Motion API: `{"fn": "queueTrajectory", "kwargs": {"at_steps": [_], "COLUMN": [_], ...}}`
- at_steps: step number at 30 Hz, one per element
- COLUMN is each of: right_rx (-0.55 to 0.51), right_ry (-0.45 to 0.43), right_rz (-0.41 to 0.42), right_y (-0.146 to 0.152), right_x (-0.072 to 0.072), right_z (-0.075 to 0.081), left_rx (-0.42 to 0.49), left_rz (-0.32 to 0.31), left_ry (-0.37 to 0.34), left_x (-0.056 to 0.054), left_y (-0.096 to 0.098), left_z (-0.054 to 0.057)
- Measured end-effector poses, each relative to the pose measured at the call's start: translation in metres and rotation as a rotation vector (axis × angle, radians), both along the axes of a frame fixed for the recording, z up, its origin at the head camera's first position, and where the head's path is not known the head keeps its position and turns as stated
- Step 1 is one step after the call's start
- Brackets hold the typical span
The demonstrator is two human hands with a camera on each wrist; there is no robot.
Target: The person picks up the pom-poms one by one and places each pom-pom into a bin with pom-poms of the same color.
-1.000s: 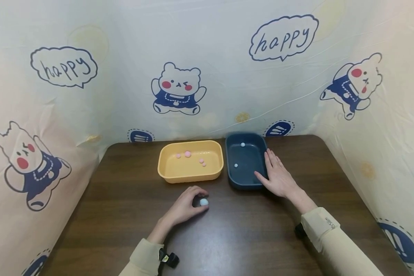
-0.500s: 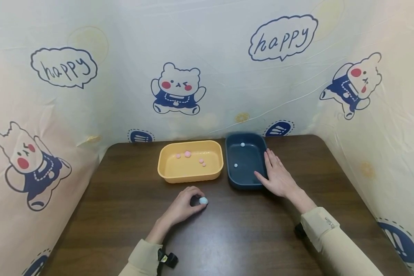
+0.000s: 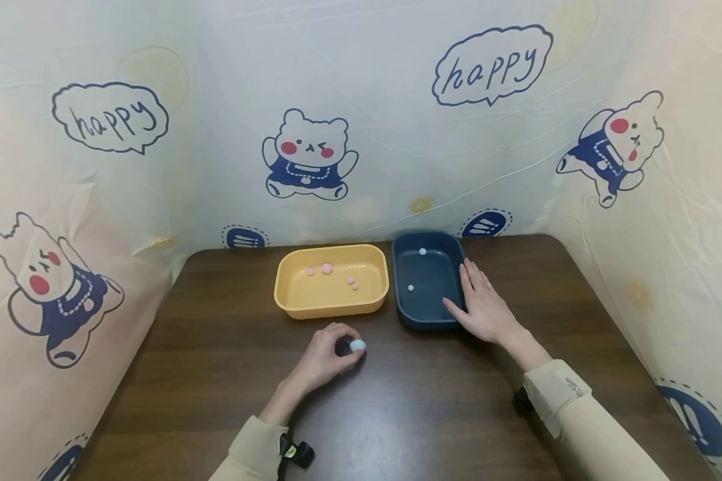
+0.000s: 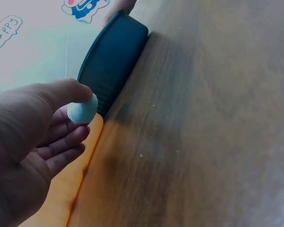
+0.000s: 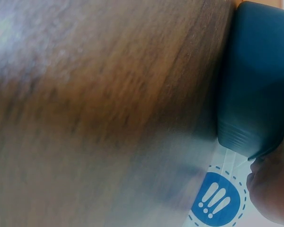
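Between the thumb and fingers of my left hand [image 3: 323, 357] is a small pale blue ball [image 3: 357, 345], pinched in front of the yellow tray [image 3: 331, 312]. The left wrist view shows this ball [image 4: 83, 109] under the thumb, with the other fingers loosely bent behind it. My right hand [image 3: 487, 310] rests along the right rim of the dark blue tray [image 3: 428, 325], its fingers fairly straight and the thumb over the near corner. Two smaller pale blue balls lie inside that tray, one a blue ball [image 3: 422, 252] at the back. Several pink balls, such as a pink ball [image 3: 327, 268], lie in the yellow tray.
Both trays stand side by side at the back of the brown wooden table [image 3: 228, 307]. Behind them hangs a printed cloth [image 3: 397, 160] with bears and lettering, which also runs along both sides of the table.
My left hand has closed on the pale blue ball and shifted it slightly away from me. The right hand stays on the blue tray's rim.
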State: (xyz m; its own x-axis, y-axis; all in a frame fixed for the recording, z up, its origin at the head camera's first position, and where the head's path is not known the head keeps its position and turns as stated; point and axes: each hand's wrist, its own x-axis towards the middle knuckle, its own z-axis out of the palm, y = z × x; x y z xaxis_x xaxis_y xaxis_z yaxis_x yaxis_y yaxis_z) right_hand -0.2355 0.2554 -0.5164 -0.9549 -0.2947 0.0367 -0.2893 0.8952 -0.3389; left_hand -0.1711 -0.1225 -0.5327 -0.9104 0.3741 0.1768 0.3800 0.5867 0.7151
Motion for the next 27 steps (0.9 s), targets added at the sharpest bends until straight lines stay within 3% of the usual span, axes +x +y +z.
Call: {"fn": "queueTrajectory", "kwargs": {"at_steps": [15,22,27], "right_rx": [0.006,0.008,0.008], "right_ry": [-0.001,0.000,0.003], "right_rz": [0.001,0.001,0.002], "right_y": [0.0006,0.0006,0.0009], "right_x": [-0.0016,-0.0013,-0.0009], "right_z": [0.0002,0.0014,0.0008], "left_rx": [0.092,0.124,0.133], "left_rz": [0.046,0.052,0.050], "left_ry": [0.054,0.043,0.076], "left_x": [-0.0014,-0.0043,-0.0064], "left_y": [0.0024,0.0061,0.0091], "left_z": [-0.0002,0.0046,0.0073]}}
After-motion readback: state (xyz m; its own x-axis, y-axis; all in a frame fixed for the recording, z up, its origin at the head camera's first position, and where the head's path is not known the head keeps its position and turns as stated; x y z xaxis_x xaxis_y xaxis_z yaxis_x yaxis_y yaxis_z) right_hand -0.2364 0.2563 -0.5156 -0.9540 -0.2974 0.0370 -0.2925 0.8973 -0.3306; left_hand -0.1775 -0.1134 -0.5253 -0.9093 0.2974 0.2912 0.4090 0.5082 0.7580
